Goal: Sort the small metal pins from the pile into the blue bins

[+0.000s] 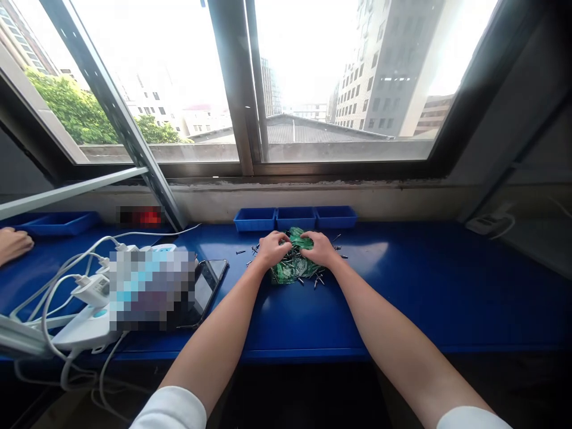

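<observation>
A crumpled sheet or bag of green see-through plastic (286, 272) lies on the blue tabletop in front of me. Small dark and silvery metal pins, like screws or rivets (318, 279), are strewn over and around it; their exact kind is too small to tell. My left hand (272, 249) is on the left side of the plastic, its fingers bent and closed at the upper part. From the right, my right hand (320, 249) pinches the plastic's upper edge between thumb and fingers. Part of the pile is hidden beneath both hands.
Three joined blue bins (295, 218) stand behind the pile, below the window. To the left lie a phone (210, 283) and a white power strip (84, 328) with plugs and cables. A metal shelf post (154, 179) rises there. Another person's hand (15, 243) shows at far left.
</observation>
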Available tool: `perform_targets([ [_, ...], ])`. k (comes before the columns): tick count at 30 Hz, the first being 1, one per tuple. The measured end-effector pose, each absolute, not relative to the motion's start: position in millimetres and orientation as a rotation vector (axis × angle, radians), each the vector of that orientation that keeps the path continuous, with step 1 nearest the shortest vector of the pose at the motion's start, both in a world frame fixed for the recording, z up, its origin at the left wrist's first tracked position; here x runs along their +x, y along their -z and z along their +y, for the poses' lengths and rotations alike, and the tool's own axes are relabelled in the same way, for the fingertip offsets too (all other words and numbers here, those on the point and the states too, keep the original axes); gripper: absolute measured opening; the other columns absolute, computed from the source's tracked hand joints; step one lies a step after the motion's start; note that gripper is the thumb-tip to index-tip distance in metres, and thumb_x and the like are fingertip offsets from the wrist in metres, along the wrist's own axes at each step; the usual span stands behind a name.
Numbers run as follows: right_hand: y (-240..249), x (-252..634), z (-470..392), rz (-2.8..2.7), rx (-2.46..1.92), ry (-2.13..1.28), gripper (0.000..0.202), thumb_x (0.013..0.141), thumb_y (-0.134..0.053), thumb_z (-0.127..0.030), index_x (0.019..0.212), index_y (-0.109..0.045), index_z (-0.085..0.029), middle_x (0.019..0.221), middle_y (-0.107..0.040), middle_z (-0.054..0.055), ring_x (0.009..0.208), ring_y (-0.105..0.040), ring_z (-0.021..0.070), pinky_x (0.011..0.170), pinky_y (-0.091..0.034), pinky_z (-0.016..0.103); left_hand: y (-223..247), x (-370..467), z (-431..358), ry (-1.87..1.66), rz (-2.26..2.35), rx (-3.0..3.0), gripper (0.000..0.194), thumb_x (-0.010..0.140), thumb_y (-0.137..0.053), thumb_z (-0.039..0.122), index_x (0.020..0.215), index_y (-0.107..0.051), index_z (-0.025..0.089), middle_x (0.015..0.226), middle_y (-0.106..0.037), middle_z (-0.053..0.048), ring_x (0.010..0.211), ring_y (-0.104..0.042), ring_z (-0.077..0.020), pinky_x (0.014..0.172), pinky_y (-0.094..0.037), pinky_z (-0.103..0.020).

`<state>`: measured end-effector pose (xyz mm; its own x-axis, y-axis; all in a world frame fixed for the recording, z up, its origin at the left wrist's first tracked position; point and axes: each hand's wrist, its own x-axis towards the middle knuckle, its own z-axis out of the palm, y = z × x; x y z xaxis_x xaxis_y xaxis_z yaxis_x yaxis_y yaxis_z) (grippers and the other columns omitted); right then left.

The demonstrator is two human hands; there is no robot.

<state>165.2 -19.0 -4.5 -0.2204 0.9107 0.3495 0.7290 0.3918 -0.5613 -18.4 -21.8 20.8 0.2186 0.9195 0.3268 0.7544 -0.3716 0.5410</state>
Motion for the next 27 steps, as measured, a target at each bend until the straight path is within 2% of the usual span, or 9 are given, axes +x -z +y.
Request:
perform_targets([
  [4, -10.2, 171.3, -22.3, -2.036, -1.422, -0.432, 0.056, 0.068, -0.062, -0.047, 0.121, -0.056, -0.029, 0.131, -0.052, 0.005, 0.127, -0.037, 0.0322, 0.102, -0.03, 0.049, -35.6, -43.4, -15.8, -1.041, 1.704, 2.168, 0.033, 0.08, -0.037, 0.032, 0.092, -0.066, 0.023, 0.107, -0.064, -0.003, 0.103, -0.056, -0.0206, 0.091, -0.041, -0.029],
  [6, -18.6, 179.9, -20.7, -1.885, -1.431, -0.444, 0.053, 0.076, -0.052, -0.054, 0.122, -0.056, -0.027, 0.132, -0.052, 0.006, 0.126, -0.04, 0.0295, 0.102, -0.031, 0.046, -36.6, -60.9, -10.5, -0.943, 1.887, 2.098, 0.039, 0.084, -0.033, 0.04, 0.101, -0.064, 0.023, 0.114, -0.062, -0.006, 0.109, -0.054, -0.0249, 0.094, -0.04, -0.035],
  [8, -23.7, 191.1, -17.4, -1.687, -1.474, -0.438, 0.05, 0.081, -0.042, -0.055, 0.116, -0.061, -0.024, 0.124, -0.059, 0.006, 0.119, -0.049, 0.0264, 0.101, -0.034, 0.041, -30.0, -74.7, -4.9, -0.698, 2.027, 2.011, 0.054, 0.085, -0.028, 0.054, 0.111, -0.061, 0.02, 0.122, -0.058, -0.012, 0.115, -0.05, -0.0316, 0.094, -0.038, -0.043],
  [11, -20.6, 208.3, -11.8, -1.484, -1.642, -0.421, 0.048, 0.08, -0.044, -0.054, 0.108, -0.065, -0.022, 0.114, -0.064, 0.009, 0.111, -0.055, 0.0289, 0.093, -0.041, 0.041, -10.6, -79.2, 1.3, -0.435, 2.103, 1.899, 0.082, 0.08, -0.023, 0.07, 0.129, -0.049, 0.01, 0.139, -0.039, -0.023, 0.129, -0.034, -0.0391, 0.1, -0.031, -0.049],
  [13, -11.9, 215.8, -9.0, -1.438, -1.778, -0.439, 0.053, 0.078, -0.045, -0.056, 0.11, -0.064, -0.018, 0.115, -0.063, 0.014, 0.109, -0.055, 0.0329, 0.091, -0.041, 0.044, 1.8, -72.0, 2.5, -0.399, 2.109, 1.931, 0.09, 0.077, -0.02, 0.075, 0.135, -0.041, 0.008, 0.145, -0.029, -0.024, 0.134, -0.024, -0.0402, 0.103, -0.025, -0.053],
  [15, -1.0, 217.6, -6.9, -1.48, -1.85, -0.48, 0.059, 0.078, -0.042, -0.059, 0.113, -0.063, -0.015, 0.118, -0.061, 0.016, 0.113, -0.053, 0.0351, 0.092, -0.04, 0.046, 9.5, -61.4, 1.6, -0.433, 2.057, 2.008, 0.089, 0.079, -0.018, 0.074, 0.138, -0.036, 0.01, 0.147, -0.023, -0.022, 0.136, -0.019, -0.0367, 0.106, -0.022, -0.05],
  [18, 12.2, 210.7, -4.8, -1.6, -1.833, -0.432, 0.062, 0.078, -0.043, -0.063, 0.114, -0.062, -0.016, 0.122, -0.059, 0.016, 0.121, -0.047, 0.0356, 0.097, -0.036, 0.048, 11.9, -47.8, -1.2, -0.452, 1.9, 2.139, 0.085, 0.08, -0.021, 0.073, 0.137, -0.037, 0.011, 0.148, -0.023, -0.02, 0.137, -0.019, -0.0332, 0.107, -0.021, -0.047],
  [23, 17.8, 192.9, -4.1, -1.795, -1.665, -0.472, 0.061, 0.079, -0.044, -0.062, 0.121, -0.057, -0.02, 0.131, -0.052, 0.012, 0.124, -0.044, 0.0324, 0.1, -0.036, 0.046, 8.4, -37.2, -3.6, -0.517, 1.634, 2.295, 0.074, 0.08, -0.034, 0.069, 0.132, -0.044, 0.018, 0.145, -0.033, -0.013, 0.135, -0.028, -0.0291, 0.105, -0.027, -0.039],
  [27, 16.9, 184.4, -3.2, -1.934, -1.577, -0.519, 0.06, 0.081, -0.044, -0.059, 0.126, -0.053, -0.021, 0.137, -0.047, 0.009, 0.127, -0.042, 0.0305, 0.102, -0.034, 0.045, 3.0, -34.5, -3.5, -0.581, 1.525, 2.312, 0.074, 0.079, -0.038, 0.068, 0.132, -0.045, 0.017, 0.141, -0.041, -0.012, 0.129, -0.038, -0.0272, 0.103, -0.032, -0.035],
])
